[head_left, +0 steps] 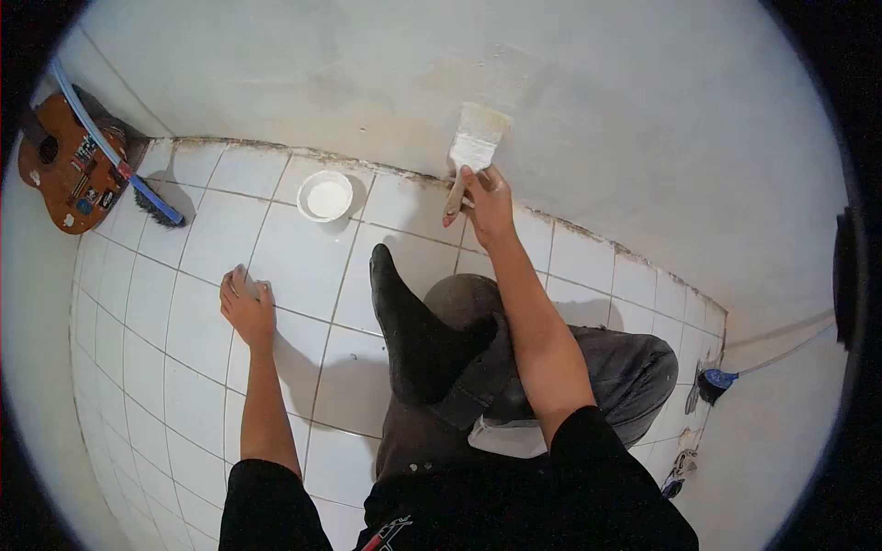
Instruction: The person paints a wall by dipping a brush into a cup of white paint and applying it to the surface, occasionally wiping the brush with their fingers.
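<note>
A wide paintbrush with white paint on its bristles is gripped in my right hand. The bristles lie against the lower part of the pale wall, where patches look damp or discoloured. My left hand is down at the white tiled floor, fingers spread and slightly bent, holding nothing. Between the two hands, near the foot of the wall, a small white bowl of white paint stands on a tile.
An acoustic guitar with stickers leans in the left corner, a blue-handled broom before it. Another blue brush or broom lies by the right wall. My crossed legs, with a black-socked foot, occupy the floor in front. A white object rests by my lap.
</note>
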The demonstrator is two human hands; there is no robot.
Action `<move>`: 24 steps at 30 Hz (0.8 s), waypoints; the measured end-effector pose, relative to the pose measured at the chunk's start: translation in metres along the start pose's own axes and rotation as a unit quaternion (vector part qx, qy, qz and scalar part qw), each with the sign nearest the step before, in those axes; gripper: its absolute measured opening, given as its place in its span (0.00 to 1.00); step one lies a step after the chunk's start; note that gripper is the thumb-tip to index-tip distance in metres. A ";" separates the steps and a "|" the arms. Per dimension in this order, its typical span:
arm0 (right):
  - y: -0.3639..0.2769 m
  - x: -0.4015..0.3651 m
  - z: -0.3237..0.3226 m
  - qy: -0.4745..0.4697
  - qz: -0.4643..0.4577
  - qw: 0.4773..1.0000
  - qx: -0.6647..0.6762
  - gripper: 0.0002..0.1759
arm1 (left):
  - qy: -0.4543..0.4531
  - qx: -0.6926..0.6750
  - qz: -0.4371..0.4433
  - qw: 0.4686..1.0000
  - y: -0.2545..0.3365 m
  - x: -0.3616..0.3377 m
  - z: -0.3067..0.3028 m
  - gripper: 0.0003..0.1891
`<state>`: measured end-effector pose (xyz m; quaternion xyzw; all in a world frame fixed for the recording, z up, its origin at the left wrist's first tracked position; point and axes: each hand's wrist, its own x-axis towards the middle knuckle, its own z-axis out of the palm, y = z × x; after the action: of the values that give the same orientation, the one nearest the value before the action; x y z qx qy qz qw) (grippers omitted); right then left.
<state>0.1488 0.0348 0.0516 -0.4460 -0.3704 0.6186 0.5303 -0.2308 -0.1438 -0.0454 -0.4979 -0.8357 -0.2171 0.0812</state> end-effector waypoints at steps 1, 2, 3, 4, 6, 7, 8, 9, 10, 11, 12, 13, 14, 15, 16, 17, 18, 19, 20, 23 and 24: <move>0.003 -0.001 0.001 0.011 0.014 1.000 -0.006 0.18 | 0.000 -0.001 0.000 1.000 -0.001 0.000 0.001 0.26; 0.006 -0.002 0.001 0.022 0.027 0.999 -0.012 0.18 | 0.007 0.006 0.008 1.000 -0.002 -0.001 0.002 0.26; 0.009 -0.002 0.000 0.032 0.052 0.998 -0.029 0.19 | 0.013 0.012 0.016 1.000 -0.003 -0.001 0.002 0.26; 0.013 -0.003 -0.002 0.032 0.050 0.998 -0.030 0.19 | 0.014 0.009 0.016 1.000 -0.002 -0.001 0.002 0.26; 0.018 -0.008 -0.007 0.030 0.115 0.992 -0.029 0.20 | 0.006 0.012 0.007 1.000 -0.001 -0.001 0.000 0.26; 0.021 -0.010 -0.008 0.036 0.140 0.989 -0.036 0.20 | 0.007 0.009 0.006 1.000 0.001 -0.001 -0.002 0.26; 0.023 -0.013 -0.010 0.036 0.137 0.989 -0.038 0.20 | 0.003 0.012 0.000 1.000 0.003 0.000 -0.004 0.26; 0.025 -0.016 -0.011 0.046 0.154 0.986 -0.038 0.19 | -0.002 0.016 -0.006 1.000 0.005 0.000 -0.004 0.26; 0.026 -0.018 -0.013 0.055 0.170 0.983 -0.038 0.19 | 0.000 0.012 -0.007 1.000 0.004 0.000 -0.004 0.26; 0.028 -0.020 -0.016 0.044 0.175 0.983 -0.033 0.19 | 0.006 0.010 -0.004 1.000 0.002 -0.001 -0.003 0.26; 0.029 -0.021 -0.018 0.045 0.172 0.983 -0.036 0.19 | 0.012 0.008 -0.001 1.000 0.002 -0.001 -0.003 0.26; 0.030 -0.023 -0.022 0.022 0.170 0.984 -0.051 0.18 | 0.012 0.005 -0.002 1.000 0.002 -0.001 -0.002 0.26; 0.032 -0.024 -0.024 0.000 0.167 0.984 -0.066 0.18 | 0.012 0.004 -0.001 1.000 0.001 -0.001 -0.003 0.26; 0.029 -0.028 -0.023 0.000 0.166 0.984 -0.068 0.18 | 0.011 0.002 0.000 1.000 0.001 -0.001 -0.003 0.26; 0.026 -0.030 -0.021 -0.005 0.144 0.988 -0.058 0.18 | 0.012 0.000 -0.001 1.000 0.001 -0.001 -0.004 0.26; 0.023 -0.032 -0.018 -0.011 0.122 0.991 -0.049 0.18 | 0.013 -0.001 0.003 1.000 0.001 -0.001 -0.004 0.26; 0.018 -0.031 -0.015 -0.013 0.120 0.991 -0.052 0.18 | 0.014 -0.002 0.004 1.000 0.000 -0.001 -0.004 0.26; 0.012 -0.030 -0.013 0.000 0.080 0.995 -0.051 0.18 | 0.017 -0.005 -0.002 1.000 -0.001 -0.001 -0.004 0.26; 0.004 -0.027 -0.011 0.010 0.040 0.998 -0.052 0.18 | 0.020 -0.002 0.002 1.000 -0.002 -0.001 -0.002 0.27; -0.029 -0.030 0.004 0.010 -0.019 0.999 -0.034 0.18 | 0.020 -0.007 -0.008 1.000 -0.001 0.000 -0.004 0.26; -0.036 -0.028 0.010 0.004 -0.018 0.999 -0.040 0.18 | 0.013 -0.012 -0.007 1.000 0.000 -0.001 -0.006 0.26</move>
<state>0.1523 0.0127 0.0930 -0.4625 -0.4005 0.5922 0.5243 -0.2310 -0.1467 -0.0407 -0.4899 -0.8354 -0.2345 0.0842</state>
